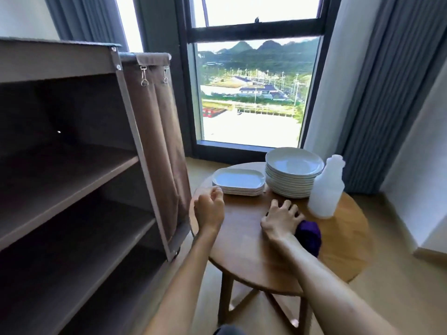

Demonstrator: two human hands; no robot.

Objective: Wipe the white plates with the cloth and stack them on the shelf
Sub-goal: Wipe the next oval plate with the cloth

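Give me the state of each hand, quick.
Left hand: fingers loosely curled, holding nothing, near the rectangular plates.
Right hand: fingers spread on the purple cloth on the table; whether it grips cannot be told.

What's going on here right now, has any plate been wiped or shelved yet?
Nothing is shelved yet, and nothing shows a plate wiped. The right hand rests on the purple cloth on the round wooden table. The left hand hovers, loosely curled and holding nothing, near the stack of oblong plates. A taller stack of round plates and a white bottle stand behind. The visible boards of the brown shelf hold no plates.
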